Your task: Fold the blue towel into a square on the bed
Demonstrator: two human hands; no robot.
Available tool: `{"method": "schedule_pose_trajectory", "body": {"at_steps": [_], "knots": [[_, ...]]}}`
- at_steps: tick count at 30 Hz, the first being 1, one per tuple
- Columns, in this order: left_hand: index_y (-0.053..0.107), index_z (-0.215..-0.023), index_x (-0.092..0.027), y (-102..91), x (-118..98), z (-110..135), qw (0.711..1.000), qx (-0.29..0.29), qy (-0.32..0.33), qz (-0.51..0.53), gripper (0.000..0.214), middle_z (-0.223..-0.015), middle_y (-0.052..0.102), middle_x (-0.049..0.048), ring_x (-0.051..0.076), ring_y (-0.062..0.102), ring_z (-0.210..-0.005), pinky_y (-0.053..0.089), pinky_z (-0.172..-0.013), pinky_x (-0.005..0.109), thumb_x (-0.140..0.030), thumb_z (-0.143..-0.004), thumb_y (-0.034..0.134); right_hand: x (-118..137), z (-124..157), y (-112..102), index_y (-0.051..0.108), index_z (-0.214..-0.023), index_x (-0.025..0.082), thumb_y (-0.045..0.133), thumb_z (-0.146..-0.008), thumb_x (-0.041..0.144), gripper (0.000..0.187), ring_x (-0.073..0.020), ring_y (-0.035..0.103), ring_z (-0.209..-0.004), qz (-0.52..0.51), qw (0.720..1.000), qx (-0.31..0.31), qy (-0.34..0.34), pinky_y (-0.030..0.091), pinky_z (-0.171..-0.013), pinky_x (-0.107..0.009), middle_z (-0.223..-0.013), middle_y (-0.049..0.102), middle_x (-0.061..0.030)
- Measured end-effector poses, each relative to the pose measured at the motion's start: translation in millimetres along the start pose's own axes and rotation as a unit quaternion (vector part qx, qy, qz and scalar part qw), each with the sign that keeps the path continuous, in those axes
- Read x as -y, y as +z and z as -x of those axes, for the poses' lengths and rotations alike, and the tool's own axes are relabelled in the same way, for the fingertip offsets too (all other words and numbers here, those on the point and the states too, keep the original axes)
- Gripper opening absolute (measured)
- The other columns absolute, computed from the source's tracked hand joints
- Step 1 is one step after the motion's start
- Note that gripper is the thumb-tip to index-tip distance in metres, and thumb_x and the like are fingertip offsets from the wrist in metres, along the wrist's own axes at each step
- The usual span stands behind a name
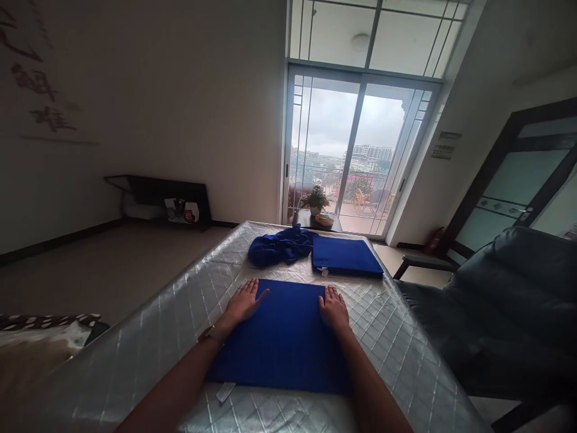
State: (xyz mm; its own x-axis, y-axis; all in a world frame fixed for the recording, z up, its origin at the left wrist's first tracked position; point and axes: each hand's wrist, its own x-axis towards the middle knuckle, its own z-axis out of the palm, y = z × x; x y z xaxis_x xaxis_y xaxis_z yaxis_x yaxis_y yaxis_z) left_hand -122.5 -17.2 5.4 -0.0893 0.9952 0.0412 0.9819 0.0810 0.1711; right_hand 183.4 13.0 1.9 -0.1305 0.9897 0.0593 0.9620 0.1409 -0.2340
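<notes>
A flat blue square of cloth [283, 337], which looks like a cushion cover, lies in front of me with a white tag [226, 392] at its near edge. My left hand [246, 300] rests on its far left corner, fingers stretched out and thumb apart. On the far right edge lies my right hand [334, 307], also flat with fingers extended. Beyond them is another flat blue square [346, 255] with a small tag. Beside that one, to the left, sits a crumpled heap of blue cloth [282, 245].
Everything blue lies on a table with a quilted silver cover [387, 337]. A dark armchair [491, 313] stands close on the right. Behind the table are a small stand with a potted plant [316, 198] and a sliding glass door [329, 138]. A low black shelf [166, 195] is at the left wall.
</notes>
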Motion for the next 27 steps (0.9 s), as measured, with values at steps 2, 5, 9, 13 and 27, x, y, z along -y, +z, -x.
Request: {"method": "schedule_pose_trajectory", "body": {"at_steps": [2, 5, 9, 13, 27], "knots": [[0.027, -0.149, 0.002, -0.4, -9, -2, 1.0, -0.011, -0.001, -0.003, 0.084, -0.157, 0.022, 0.0223, 0.029, 0.021, -0.147, 0.014, -0.12, 0.044, -0.061, -0.096, 0.009, 0, 0, 0, 0.025, -0.152, 0.009, 0.021, -0.098, 0.04, 0.063, -0.0166, 0.014, -0.148, -0.002, 1.0, -0.003, -0.002, 0.007, -0.118, -0.033, -0.16, 0.022, -0.0069], [0.029, -0.148, 0.003, 2.6, -38, -2, 0.999, -0.023, 0.043, 0.004, 0.084, -0.157, 0.022, 0.0232, 0.03, 0.02, -0.147, 0.015, -0.12, 0.045, -0.06, -0.096, 0.01, 0, 0, 1, 0.026, -0.152, 0.009, 0.02, -0.098, 0.04, 0.063, -0.0175, 0.015, -0.147, -0.008, 1.0, -0.008, -0.007, 0.007, -0.118, -0.034, -0.159, 0.023, -0.0075], [0.031, -0.15, -0.008, 17.0, -98, 1, 0.987, -0.014, 0.155, 0.028, 0.078, -0.158, 0.026, 0.0132, 0.022, 0.02, -0.148, 0.018, -0.121, 0.038, -0.061, -0.096, 0.011, 0, 0, 1, 0.027, -0.152, 0.008, 0.021, -0.098, 0.039, 0.063, -0.0178, 0.015, -0.147, -0.005, 1.0, -0.011, -0.008, 0.008, -0.118, -0.034, -0.159, 0.023, -0.0082], [0.033, -0.15, -0.013, 34.2, -143, 6, 0.971, -0.013, 0.226, 0.075, 0.079, -0.158, 0.028, 0.0133, 0.023, 0.021, -0.147, 0.019, -0.121, 0.041, -0.065, -0.095, 0.013, -2, 0, 2, 0.027, -0.151, 0.007, 0.022, -0.098, 0.039, 0.062, -0.0183, 0.015, -0.147, 0.003, 1.0, -0.01, -0.015, 0.009, -0.118, -0.034, -0.159, 0.023, -0.0096], [0.023, -0.151, -0.002, 13.7, -16, 17, 0.998, 0.007, 0.066, 0.019, 0.087, -0.16, 0.018, 0.0187, 0.028, 0.016, -0.148, 0.012, -0.12, 0.044, -0.067, -0.094, 0.012, -2, -2, 3, 0.025, -0.152, 0.009, 0.021, -0.098, 0.04, 0.063, -0.0171, 0.014, -0.148, -0.007, 1.0, -0.006, -0.009, 0.007, -0.118, -0.033, -0.16, 0.021, -0.0081]]}}
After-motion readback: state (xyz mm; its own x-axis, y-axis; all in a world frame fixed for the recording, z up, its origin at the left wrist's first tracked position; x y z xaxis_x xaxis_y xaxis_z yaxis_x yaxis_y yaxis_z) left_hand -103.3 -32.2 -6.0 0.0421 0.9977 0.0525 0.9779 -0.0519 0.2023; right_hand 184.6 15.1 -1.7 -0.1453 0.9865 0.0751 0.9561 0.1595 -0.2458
